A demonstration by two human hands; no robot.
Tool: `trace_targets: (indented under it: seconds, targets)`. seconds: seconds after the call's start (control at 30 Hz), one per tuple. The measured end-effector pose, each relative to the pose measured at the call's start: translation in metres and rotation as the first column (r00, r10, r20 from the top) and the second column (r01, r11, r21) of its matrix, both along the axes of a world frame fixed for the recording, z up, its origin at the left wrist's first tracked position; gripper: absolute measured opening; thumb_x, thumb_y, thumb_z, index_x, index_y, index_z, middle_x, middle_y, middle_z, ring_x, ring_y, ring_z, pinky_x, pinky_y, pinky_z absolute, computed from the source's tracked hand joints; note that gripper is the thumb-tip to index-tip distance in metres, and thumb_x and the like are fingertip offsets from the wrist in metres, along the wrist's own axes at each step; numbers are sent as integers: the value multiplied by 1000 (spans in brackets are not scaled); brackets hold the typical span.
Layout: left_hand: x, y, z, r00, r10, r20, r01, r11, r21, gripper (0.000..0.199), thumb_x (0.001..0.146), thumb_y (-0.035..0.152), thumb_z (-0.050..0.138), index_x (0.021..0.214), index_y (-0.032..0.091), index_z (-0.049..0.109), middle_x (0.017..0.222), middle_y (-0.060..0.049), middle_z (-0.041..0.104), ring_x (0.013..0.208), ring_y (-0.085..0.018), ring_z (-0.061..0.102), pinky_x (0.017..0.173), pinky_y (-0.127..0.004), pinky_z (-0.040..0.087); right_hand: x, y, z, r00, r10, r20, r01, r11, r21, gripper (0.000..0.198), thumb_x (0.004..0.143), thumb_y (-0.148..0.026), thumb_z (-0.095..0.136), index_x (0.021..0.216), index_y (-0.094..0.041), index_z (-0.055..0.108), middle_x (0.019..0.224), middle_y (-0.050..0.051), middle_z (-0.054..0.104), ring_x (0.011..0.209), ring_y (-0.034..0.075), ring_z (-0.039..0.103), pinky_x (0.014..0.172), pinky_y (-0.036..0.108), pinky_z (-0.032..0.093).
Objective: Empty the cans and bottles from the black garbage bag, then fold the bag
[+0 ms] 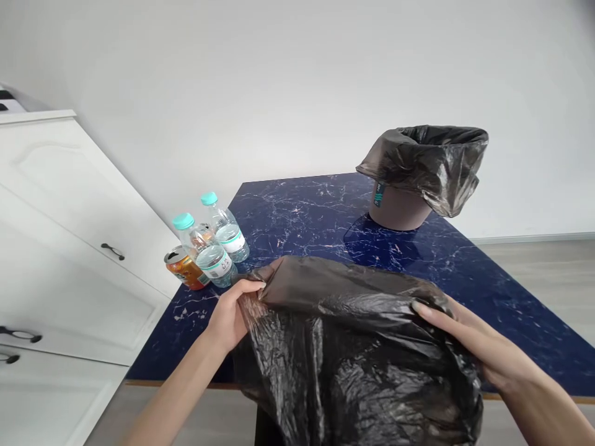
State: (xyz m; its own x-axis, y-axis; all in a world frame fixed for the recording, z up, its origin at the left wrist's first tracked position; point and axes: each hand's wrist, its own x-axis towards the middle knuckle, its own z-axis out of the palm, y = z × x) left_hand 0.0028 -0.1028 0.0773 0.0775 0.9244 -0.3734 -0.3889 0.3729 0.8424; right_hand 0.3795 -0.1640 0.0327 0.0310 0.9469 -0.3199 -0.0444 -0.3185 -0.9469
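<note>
A large black plastic garbage bag [353,347] is stretched between my two hands and hangs down over the near table edge. My left hand [235,310] pinches its upper left edge, thumb on top. At the upper right, my right hand [458,325] grips the bag with the thumb in front and the other fingers hidden behind the film. The bag's top edge is folded over. Close to my left hand stand two clear water bottles [216,263] with turquoise caps, and an orange drink can [186,267] beside them.
A taupe trash bin [400,210], lined with another black bag [432,161], stands at the table's far right. The blue marbled table [297,210] meets a white wall behind. White cabinets [79,235] with dark handles flank the left side. Another can shows partly behind the bottles.
</note>
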Motion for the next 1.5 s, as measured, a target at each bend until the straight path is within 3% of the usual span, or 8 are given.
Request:
trace_targets:
  seconds: [0.33,0.6,0.8,0.93,1.07,1.17,1.3,1.5]
  targets:
    - [11,34,9,1000,18,17,-19,995,93,20,72,26,76,87,14,81,83,-7,83,71,-21,77,70,-28,63,5,9,-9,917,-316,-246,289,947,-140,66,74,-55,89,133,-31,74,115,4,85,103,35,82,82,40,72]
    - [18,16,8,968,-64,-244,111,977,184,51,97,46,77,137,19,61,133,-13,78,111,-27,79,97,-38,61,0,14,-16,862,-500,85,502,865,-7,54,83,-61,84,126,-35,65,94,-2,80,83,23,77,59,25,62]
    - [14,-12,4,836,-264,-481,327,944,50,79,91,52,83,149,25,35,104,-5,80,87,-22,76,84,-35,57,-6,14,-24,876,-466,124,474,879,-50,56,86,-67,77,126,-35,53,87,-5,72,81,21,71,63,26,61]
    - [6,-9,3,739,-123,-662,323,928,188,69,97,47,70,147,24,29,86,2,73,68,-17,65,67,-29,49,1,17,-27,840,-479,256,466,878,112,58,84,-71,75,116,-33,45,91,-3,64,87,23,66,65,28,58]
    - [-8,-14,5,382,127,-915,439,847,301,64,102,38,60,153,20,26,90,-1,67,77,-22,68,75,-35,54,11,17,-28,876,-376,303,372,925,73,71,79,-80,76,119,-34,40,92,1,64,89,29,67,60,34,59]
    - [-8,-25,9,122,432,-893,555,717,423,53,104,34,59,153,21,41,127,-15,64,120,-32,67,104,-50,54,8,10,-22,890,-312,333,292,950,111,83,78,-81,75,134,-33,37,109,7,68,104,36,71,77,46,66]
    - [16,-39,11,113,424,-899,773,531,347,33,112,30,50,144,28,57,159,-11,54,157,-32,43,128,-54,40,-15,-8,8,634,-521,571,174,816,551,82,91,-72,67,153,-26,39,149,20,53,139,45,57,116,64,49]
    - [49,-43,-13,54,183,-982,898,420,128,74,113,55,49,175,27,21,182,-11,25,171,-37,9,135,-63,29,-47,-18,22,504,-384,774,-385,702,599,46,111,-48,50,154,-33,56,164,7,55,160,37,40,134,61,29]
